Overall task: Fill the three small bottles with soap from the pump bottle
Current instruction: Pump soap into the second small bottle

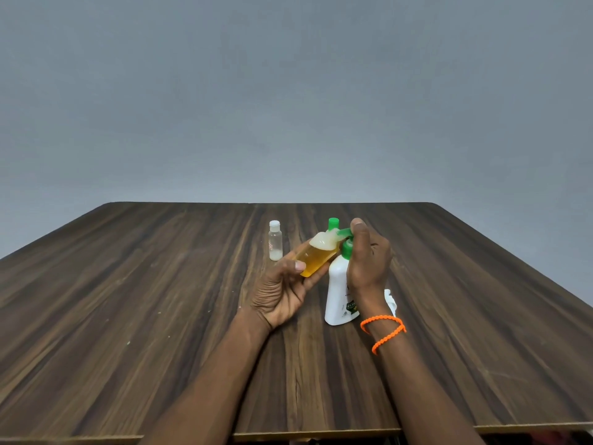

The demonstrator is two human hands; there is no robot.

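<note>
Fingers of the right hand are curled around the green pump head, with one fingertip pressed on its top. Fingers and thumb of the left hand are wrapped around a small bottle and hold it tilted, its mouth against the pump nozzle.

Going from largest to smallest: the wooden table carries everything. On it stands the white pump bottle, partly behind the right wrist. The held bottle is above the table, mostly full of amber soap with white foam near its neck. A clear small bottle with a white cap stands just beyond, almost empty. Behind the nozzle a green cap shows, probably the third bottle.

The risk seems to be overflow: one more press could push soap onto the fingers, since the bottle looks nearly full. The tilt could also spill it.
</note>
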